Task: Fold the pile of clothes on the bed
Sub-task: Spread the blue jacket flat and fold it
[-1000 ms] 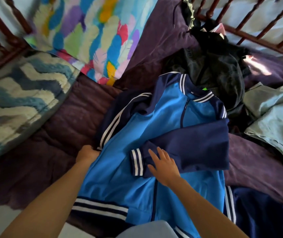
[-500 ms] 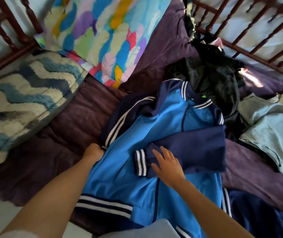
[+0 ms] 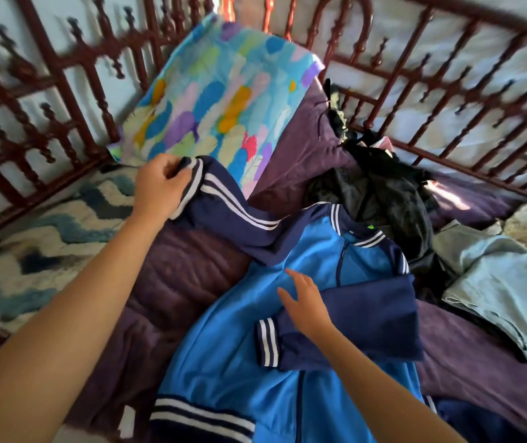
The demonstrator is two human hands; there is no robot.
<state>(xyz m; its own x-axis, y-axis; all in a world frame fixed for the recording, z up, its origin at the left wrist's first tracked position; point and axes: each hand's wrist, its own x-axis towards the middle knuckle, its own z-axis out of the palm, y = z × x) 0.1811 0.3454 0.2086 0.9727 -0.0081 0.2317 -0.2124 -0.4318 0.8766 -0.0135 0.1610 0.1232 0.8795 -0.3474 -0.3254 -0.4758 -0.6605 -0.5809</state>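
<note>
1. two hands work one garment: the bright blue zip-up track jacket with navy sleeves and white-striped ribbing [image 3: 249, 346] lies face up on the near part of the bed, with its hem nearest and its collar away.
2. the right hand [image 3: 306, 303] is flat, fingers straight and slightly spread, over the navy right sleeve [image 3: 367, 318] folded across the chest. i cannot tell whether it presses or only hovers.
3. farther off, the left hand [image 3: 156, 187] pinches the striped cuff [image 3: 191, 183] of the other sleeve between thumb and curled fingers, with the sleeve stretched out to the far left.
4. the jacket looks light, soft and smooth, so folds will probably slide unless pinned. the ribbed cuffs, hem band and shoulders seem the firmest places to hold.
5. a purple quilted bedspread [image 3: 172, 282] lies beneath. a dark navy garment [image 3: 479, 425] sits at the near right, and a pale grey-green cloth [image 3: 498, 292] lies beside the jacket.
6. a crumpled heap of dark clothes [image 3: 383, 193] lies just beyond the collar and may crowd the fold.
7. furthest are a blue-and-cream zigzag blanket [image 3: 41, 228], a feather-print pillow [image 3: 223, 91] and the dark red bed rails [image 3: 447, 78].
</note>
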